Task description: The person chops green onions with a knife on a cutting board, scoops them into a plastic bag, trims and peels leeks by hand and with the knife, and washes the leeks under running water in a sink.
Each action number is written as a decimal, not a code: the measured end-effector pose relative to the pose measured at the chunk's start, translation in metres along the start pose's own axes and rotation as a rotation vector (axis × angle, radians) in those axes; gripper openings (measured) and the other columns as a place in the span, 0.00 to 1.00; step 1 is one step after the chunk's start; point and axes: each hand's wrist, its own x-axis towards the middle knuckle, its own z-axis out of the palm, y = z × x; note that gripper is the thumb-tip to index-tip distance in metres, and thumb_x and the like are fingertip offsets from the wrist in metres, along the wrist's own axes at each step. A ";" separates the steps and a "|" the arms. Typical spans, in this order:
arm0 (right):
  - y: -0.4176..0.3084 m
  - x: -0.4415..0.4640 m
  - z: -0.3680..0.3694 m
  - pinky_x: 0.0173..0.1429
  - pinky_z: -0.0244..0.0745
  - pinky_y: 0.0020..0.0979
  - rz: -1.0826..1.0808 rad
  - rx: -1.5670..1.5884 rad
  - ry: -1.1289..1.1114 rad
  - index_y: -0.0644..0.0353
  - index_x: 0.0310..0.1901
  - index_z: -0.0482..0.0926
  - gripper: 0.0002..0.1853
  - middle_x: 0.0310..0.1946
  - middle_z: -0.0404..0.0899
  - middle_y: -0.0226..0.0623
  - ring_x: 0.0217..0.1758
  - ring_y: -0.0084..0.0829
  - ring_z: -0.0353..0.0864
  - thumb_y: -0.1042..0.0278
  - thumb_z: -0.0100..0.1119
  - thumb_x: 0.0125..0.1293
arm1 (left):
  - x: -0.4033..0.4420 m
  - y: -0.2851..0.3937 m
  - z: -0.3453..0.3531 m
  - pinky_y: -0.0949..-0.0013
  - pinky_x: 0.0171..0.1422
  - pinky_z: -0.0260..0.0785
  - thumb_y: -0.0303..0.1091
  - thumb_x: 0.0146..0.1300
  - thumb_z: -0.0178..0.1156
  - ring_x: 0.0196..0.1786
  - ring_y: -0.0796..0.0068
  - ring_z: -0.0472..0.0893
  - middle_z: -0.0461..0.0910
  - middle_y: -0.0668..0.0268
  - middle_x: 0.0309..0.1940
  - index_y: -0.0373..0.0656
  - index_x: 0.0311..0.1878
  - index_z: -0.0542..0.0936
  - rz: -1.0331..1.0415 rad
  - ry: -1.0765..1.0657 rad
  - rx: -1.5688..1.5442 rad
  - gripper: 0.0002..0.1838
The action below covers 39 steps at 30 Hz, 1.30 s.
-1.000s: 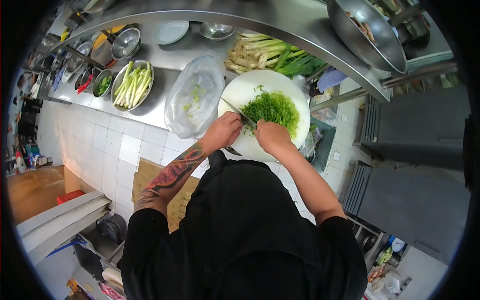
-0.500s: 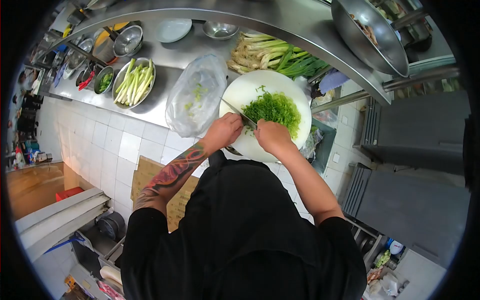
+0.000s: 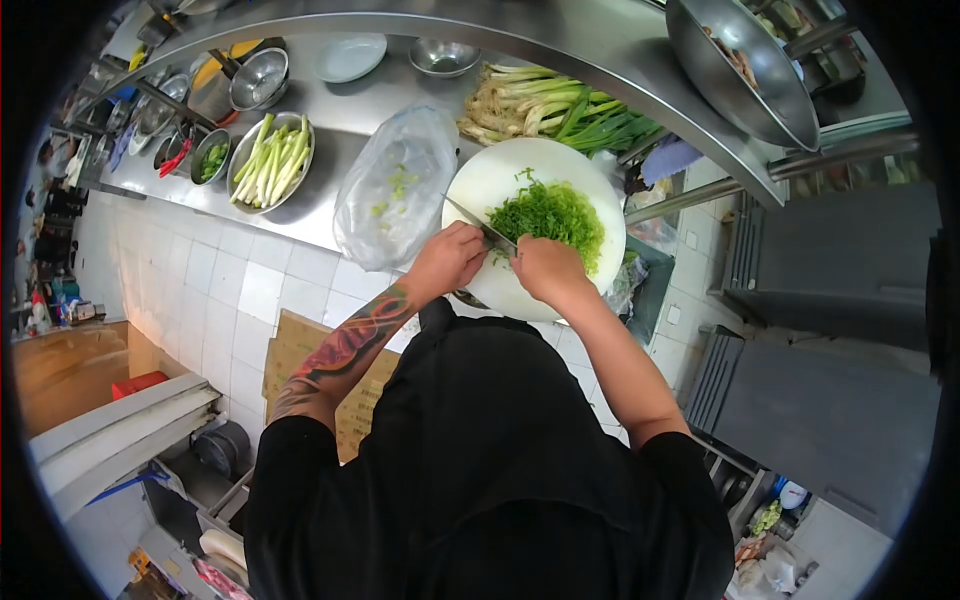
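A round white cutting board [image 3: 470, 190] carries a pile of finely chopped green onion [image 3: 553, 225]. My right hand [image 3: 550, 268] is wrapped round the handle of a knife [image 3: 478, 220], whose blade points up and left across the board beside the pile. Close to the near side of the blade, my left hand [image 3: 448, 262] has its fingers curled together over the board's left edge. What lies under those fingers is hidden. Left of the board, a clear plastic bag [image 3: 395, 225] holds some green scraps.
Whole green onions [image 3: 550, 105] lie behind the board. A metal bowl of trimmed stalks [image 3: 270, 165] stands left on the steel counter [image 3: 325, 185]. A metal shelf edge [image 3: 560, 62] crosses above, with a wok [image 3: 735, 70] at upper right. Cardboard [image 3: 370, 385] lies on the tiled floor.
The whole view has shifted very slightly. Both hands and the knife keep nearly the same place on the board, and the chopped pile looks the same.
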 end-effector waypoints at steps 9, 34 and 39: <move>-0.010 -0.013 -0.013 0.52 0.82 0.53 -0.026 -0.030 -0.038 0.66 0.44 0.82 0.13 0.38 0.89 0.55 0.45 0.55 0.90 0.65 0.53 0.73 | -0.006 0.000 0.000 0.59 0.53 0.79 0.26 0.59 0.70 0.50 0.57 0.82 0.82 0.63 0.44 0.41 0.42 0.84 -0.065 -0.070 0.037 0.08; 0.006 -0.017 -0.002 0.45 0.81 0.53 -0.086 -0.039 0.081 0.63 0.41 0.80 0.14 0.31 0.87 0.50 0.40 0.53 0.89 0.60 0.56 0.76 | 0.003 -0.001 0.000 0.60 0.54 0.80 0.27 0.60 0.70 0.52 0.60 0.83 0.83 0.64 0.47 0.42 0.40 0.86 -0.074 -0.081 0.077 0.06; -0.001 -0.001 -0.002 0.48 0.83 0.52 -0.054 -0.009 0.054 0.65 0.42 0.82 0.11 0.36 0.89 0.55 0.44 0.53 0.91 0.67 0.53 0.72 | 0.001 -0.004 0.005 0.59 0.52 0.80 0.28 0.59 0.71 0.50 0.61 0.83 0.83 0.65 0.43 0.42 0.39 0.85 -0.035 -0.013 0.077 0.06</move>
